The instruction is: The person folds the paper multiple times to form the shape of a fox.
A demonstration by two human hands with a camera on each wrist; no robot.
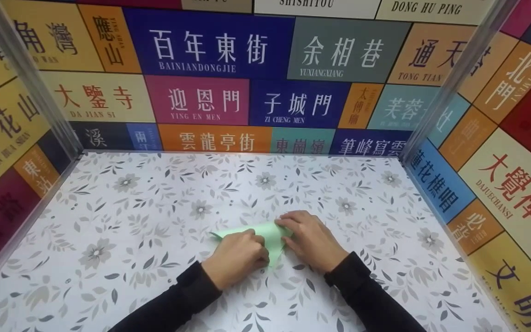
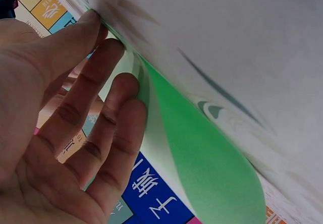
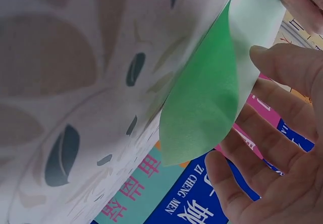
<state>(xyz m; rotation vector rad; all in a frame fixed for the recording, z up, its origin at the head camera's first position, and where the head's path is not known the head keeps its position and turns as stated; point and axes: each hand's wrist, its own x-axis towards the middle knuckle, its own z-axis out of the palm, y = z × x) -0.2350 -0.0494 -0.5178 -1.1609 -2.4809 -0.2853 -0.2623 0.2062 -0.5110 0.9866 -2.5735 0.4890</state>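
A light green sheet of paper [image 1: 270, 237] lies on the patterned table, folded over, with one side curling up in a loose loop. My left hand [image 1: 239, 255] pinches its near corner, thumb and index fingertips together at the table. In the left wrist view, that hand's other fingers [image 2: 132, 128] bend loosely beside the green paper [image 2: 212, 158]. My right hand [image 1: 314, 240] holds the right end, fingertips on the upper edge and thumb lower down. The right wrist view shows the thumb [image 3: 282, 65] against the raised paper [image 3: 202, 103], other fingers partly behind it.
A white tabletop [image 1: 155, 198] printed with grey flowers and leaves spreads around the hands. Panels covered in colourful place-name signs [image 1: 210, 44] stand along the back and both sides. Clear corner posts [image 1: 459, 69] join them.
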